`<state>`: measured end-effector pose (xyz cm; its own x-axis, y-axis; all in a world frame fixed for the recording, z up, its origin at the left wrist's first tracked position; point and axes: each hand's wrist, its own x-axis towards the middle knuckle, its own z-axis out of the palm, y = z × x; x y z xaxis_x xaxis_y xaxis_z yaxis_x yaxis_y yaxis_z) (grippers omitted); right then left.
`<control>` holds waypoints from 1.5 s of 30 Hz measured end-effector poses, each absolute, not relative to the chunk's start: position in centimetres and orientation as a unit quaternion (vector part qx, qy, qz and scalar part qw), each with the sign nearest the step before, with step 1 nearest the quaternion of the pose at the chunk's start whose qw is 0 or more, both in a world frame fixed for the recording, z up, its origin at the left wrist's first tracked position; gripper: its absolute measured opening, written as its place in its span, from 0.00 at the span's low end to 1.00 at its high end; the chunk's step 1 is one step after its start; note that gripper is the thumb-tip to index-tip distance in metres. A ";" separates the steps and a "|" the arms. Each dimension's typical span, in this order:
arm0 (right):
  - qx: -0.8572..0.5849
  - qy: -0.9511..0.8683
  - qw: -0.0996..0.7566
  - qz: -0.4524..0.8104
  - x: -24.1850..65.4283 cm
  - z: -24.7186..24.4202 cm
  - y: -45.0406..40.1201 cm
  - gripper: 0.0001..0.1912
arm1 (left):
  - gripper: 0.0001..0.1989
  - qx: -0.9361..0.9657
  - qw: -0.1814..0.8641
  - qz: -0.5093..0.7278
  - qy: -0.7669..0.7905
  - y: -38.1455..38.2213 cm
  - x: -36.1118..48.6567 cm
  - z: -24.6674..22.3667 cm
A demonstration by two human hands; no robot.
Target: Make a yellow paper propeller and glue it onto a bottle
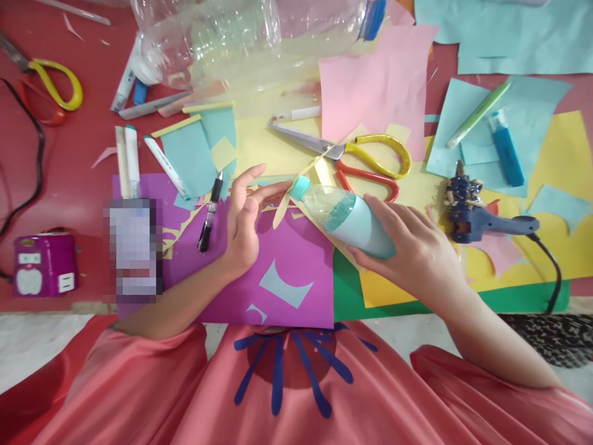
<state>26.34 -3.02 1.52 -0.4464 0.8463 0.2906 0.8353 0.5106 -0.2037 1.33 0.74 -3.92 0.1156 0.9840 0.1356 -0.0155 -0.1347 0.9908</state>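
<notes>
My right hand (412,241) is wrapped round the base of a small clear plastic bottle (319,201), which lies tilted with its teal cap (299,187) toward the left. Light blue paper (364,228) covers the bottle's lower half. My left hand (245,219) is open, fingers apart, with a fingertip close to the cap; whether it touches cannot be made out. Beside the cap is a pale yellow paper strip (281,212). Just beyond the bottle lie large scissors (333,148) with yellow and red handles.
A glue gun (482,219) with a cord lies at right, near a blue glue tube (507,148). Large clear plastic bottles (222,37) lie at the back. A phone (133,250), a black pen (210,210), markers and a purple sharpener-like box (44,264) are at left. Purple paper (296,247) lies in front.
</notes>
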 end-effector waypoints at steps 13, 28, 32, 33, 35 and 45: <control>-0.516 -0.835 0.189 0.009 26.5 1.5 -3.1 0.31 | 0.23 0.577 0.460 0.525 0.424 0.3 1.1 -4.6; -0.521 -0.833 0.185 0.017 26.4 1.3 -3.3 0.32 | 0.22 0.683 0.372 0.488 0.397 0.8 0.9 -4.2; -0.512 -0.839 0.184 0.010 26.4 1.4 -3.2 0.31 | 0.22 0.678 0.374 0.490 0.401 0.8 0.8 -4.3; -0.510 -0.840 0.185 0.010 26.4 1.4 -3.2 0.31 | 0.22 0.680 0.371 0.486 0.405 0.8 0.8 -4.3; -0.505 -0.842 0.189 0.007 26.4 1.5 -3.2 0.31 | 0.23 0.691 0.359 0.473 0.412 0.9 0.8 -4.0; -0.496 -0.848 0.184 0.012 26.4 1.6 -3.3 0.34 | 0.25 0.722 0.319 0.439 0.430 1.0 0.7 -3.3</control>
